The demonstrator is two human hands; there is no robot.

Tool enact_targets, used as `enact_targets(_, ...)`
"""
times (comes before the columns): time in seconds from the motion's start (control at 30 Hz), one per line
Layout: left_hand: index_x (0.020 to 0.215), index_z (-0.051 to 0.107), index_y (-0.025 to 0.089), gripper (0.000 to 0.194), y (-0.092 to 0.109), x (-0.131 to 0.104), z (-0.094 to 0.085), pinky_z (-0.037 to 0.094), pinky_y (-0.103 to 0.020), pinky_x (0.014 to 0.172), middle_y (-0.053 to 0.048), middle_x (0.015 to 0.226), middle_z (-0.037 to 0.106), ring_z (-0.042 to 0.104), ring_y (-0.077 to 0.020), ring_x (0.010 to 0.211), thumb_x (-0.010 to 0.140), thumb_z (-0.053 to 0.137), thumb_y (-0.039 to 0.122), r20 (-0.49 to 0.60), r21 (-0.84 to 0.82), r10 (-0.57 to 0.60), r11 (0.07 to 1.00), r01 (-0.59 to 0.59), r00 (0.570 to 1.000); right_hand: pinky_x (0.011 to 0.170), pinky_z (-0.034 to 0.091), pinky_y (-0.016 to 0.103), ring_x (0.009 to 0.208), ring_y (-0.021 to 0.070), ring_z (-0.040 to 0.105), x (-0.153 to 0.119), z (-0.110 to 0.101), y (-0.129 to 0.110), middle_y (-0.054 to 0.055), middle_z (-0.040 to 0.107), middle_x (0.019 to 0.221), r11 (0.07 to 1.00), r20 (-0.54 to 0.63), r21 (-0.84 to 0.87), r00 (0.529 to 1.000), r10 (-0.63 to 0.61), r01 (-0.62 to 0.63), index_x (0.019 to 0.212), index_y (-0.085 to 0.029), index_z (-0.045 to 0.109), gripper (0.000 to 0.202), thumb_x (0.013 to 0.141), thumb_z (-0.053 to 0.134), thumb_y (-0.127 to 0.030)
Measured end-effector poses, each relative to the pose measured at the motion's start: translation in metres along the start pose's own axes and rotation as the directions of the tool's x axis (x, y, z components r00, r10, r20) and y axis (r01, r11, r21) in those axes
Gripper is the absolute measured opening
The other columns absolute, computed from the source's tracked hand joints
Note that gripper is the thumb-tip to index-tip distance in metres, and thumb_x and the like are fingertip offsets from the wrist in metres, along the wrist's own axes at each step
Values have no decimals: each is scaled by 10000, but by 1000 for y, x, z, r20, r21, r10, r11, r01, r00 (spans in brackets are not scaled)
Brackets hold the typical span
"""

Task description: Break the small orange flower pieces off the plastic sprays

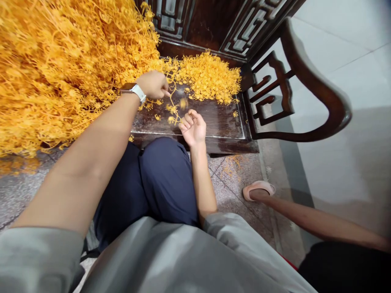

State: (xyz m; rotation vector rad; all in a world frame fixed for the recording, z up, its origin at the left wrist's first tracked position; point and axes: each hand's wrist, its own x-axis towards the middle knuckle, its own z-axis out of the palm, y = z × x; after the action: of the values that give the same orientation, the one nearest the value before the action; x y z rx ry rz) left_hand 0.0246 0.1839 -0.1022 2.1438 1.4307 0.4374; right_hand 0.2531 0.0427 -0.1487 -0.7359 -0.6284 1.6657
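Observation:
My left hand (153, 84), with a watch (134, 90) on its wrist, is closed in a pinch on the upper part of a thin yellow branching stem (172, 97). The stem hangs down over the dark wooden seat and carries a few small spidery yellow plastic-looking florets (172, 109). Palm upward, my right hand (194, 127) has its fingers curled close to the stem's lower end; what they hold, if anything, is hidden. Between the hands a blurred yellow floret (183, 103) appears to be in motion.
A huge heap of yellow sprays (76, 69) fills the left. A smaller pile of loose florets (210, 77) lies on the wooden seat (214, 120), beside a curved armrest (317, 77). Orange scraps (232, 165) litter the floor near another person's pink-shod foot (259, 190).

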Motion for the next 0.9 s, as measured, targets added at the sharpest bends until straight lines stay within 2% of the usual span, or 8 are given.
enact_targets(0.1, 730, 816, 228, 203, -23, -8, -11, 369, -400, 761, -77, 619, 612, 639, -306, 883, 786, 744, 410, -39, 169, -34, 985, 40, 999, 439, 218, 229, 500, 108, 126, -3, 0, -3, -106, 165, 599, 1000, -19, -29, 1000, -2, 2, 847, -253, 590, 148, 910, 700, -330)
enact_targets(0.2, 911, 877, 242, 307, -32, -17, -22, 320, -389, 741, -45, 623, 640, 552, -233, 819, 858, 716, 498, -8, 219, -37, 975, 38, 999, 435, 218, 216, 489, 96, 182, -4, -1, -2, -100, 222, 607, 1000, -54, -4, 999, -1, 1, 865, -248, 605, 135, 906, 714, -317)
enact_targets(0.33, 1041, 887, 202, 456, -14, -20, -25, 316, -366, 753, -5, 645, 651, 477, -175, 790, 920, 662, 580, 34, 193, 51, 980, -57, 998, 499, 354, 199, 569, 89, 419, 3, -3, 11, -60, 534, 715, 998, -192, -61, 981, -24, 12, 924, -259, 653, 157, 833, 764, -323)
enact_targets(0.4, 1001, 896, 207, 458, 0, -18, -22, 318, -374, 745, -17, 648, 667, 522, -194, 787, 895, 676, 595, 47, 172, 104, 979, -110, 993, 598, 460, 208, 708, 105, 566, 9, -5, 21, -32, 672, 876, 989, -257, -145, 964, -73, 36, 985, -277, 685, 261, 782, 829, -352)
enact_targets(0.47, 948, 899, 215, 423, 12, -14, -17, 323, -385, 732, -40, 665, 694, 583, -226, 776, 872, 687, 572, 61, 157, 155, 974, -163, 986, 712, 537, 247, 849, 133, 642, 16, -7, 31, -15, 723, 1015, 973, -269, -221, 955, -123, 63, 1053, -294, 698, 388, 742, 894, -417)
enact_targets(0.57, 894, 894, 220, 366, 23, -9, -10, 341, -389, 724, -65, 676, 710, 650, -259, 766, 865, 687, 521, 95, 159, 226, 958, -239, 969, 796, 571, 283, 935, 145, 673, 29, -8, 40, -3, 730, 1118, 946, -218, -305, 960, -178, 107, 1165, -307, 687, 544, 742, 915, -561)
enact_targets(0.7, 867, 889, 221, 302, 29, -8, -4, 367, -390, 749, -74, 667, 704, 669, -269, 783, 867, 691, 448, 145, 159, 273, 942, -295, 951, 708, 538, 234, 853, 113, 663, 47, -6, 43, -4, 741, 1092, 923, -116, -371, 981, -159, 105, 1239, -304, 684, 583, 803, 850, -654)
enact_targets(0.9, 819, 862, 190, 277, 24, -8, -2, 351, -389, 745, -44, 600, 602, 623, -248, 750, 829, 696, 412, 143, 96, 249, 960, -264, 958, 647, 527, 212, 762, 101, 631, 47, -1, 47, -23, 744, 989, 964, 30, -260, 998, -49, 56, 1062, -278, 747, 436, 823, 860, -625)
